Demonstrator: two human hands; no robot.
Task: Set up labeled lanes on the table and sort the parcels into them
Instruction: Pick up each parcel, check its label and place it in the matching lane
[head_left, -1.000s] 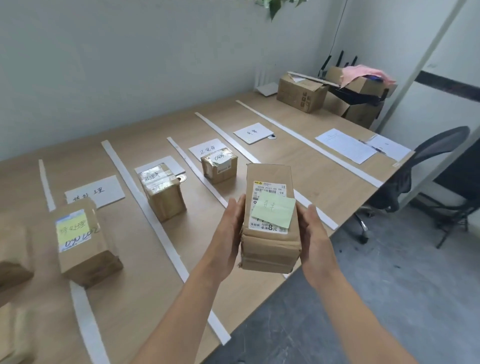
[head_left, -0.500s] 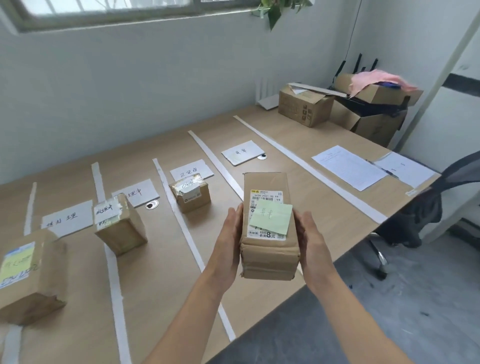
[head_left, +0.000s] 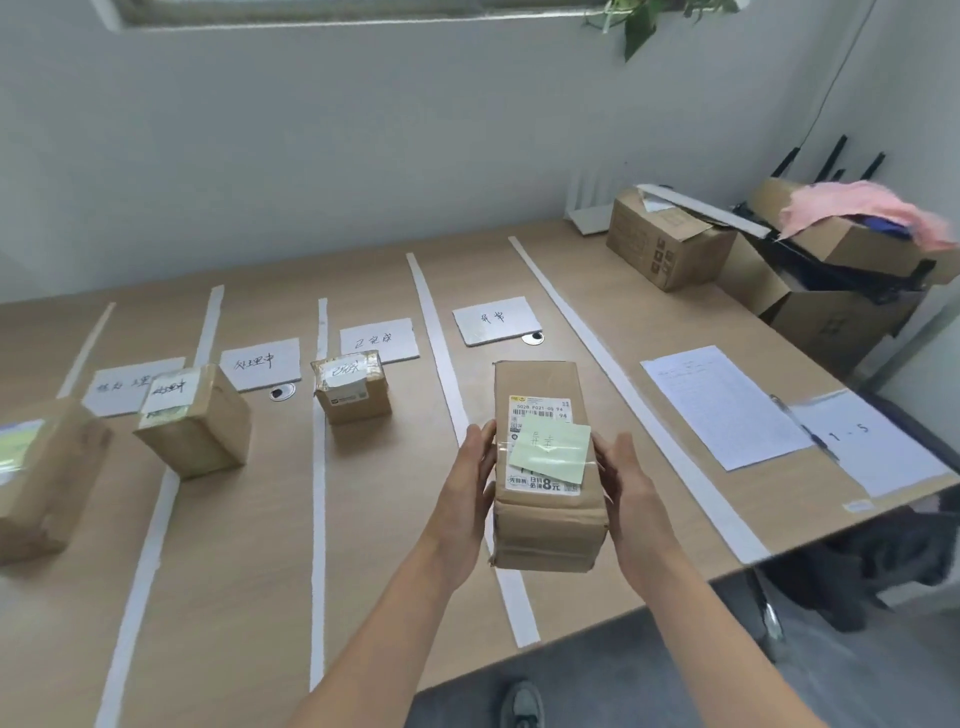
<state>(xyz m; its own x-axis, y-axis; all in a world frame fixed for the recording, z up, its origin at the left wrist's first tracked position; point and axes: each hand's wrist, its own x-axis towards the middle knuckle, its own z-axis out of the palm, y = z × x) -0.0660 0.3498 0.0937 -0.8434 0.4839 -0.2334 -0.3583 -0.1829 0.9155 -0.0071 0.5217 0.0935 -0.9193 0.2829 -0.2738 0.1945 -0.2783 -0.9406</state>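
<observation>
Four taped, labelled lanes are done on the table (head_left: 384, 519). Three are filled: left-edge parcel (head_left: 41, 478), second parcel (head_left: 192, 421), third parcel (head_left: 353, 387). You've got the held parcel (head_left: 545, 525) above the near edge, over a tape strip (head_left: 431, 312). Your left hand (head_left: 470, 499) and right hand (head_left: 628, 493) clamp its sides, fingers hidden beneath. The lane at the rightmost label (head_left: 493, 319) has no parcel, so that's likely the last drop.

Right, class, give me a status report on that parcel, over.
Held off the table: parcel, left hand and right hand on its sides. Green note on top. No parcel in the lane ahead, just its label card.
</observation>
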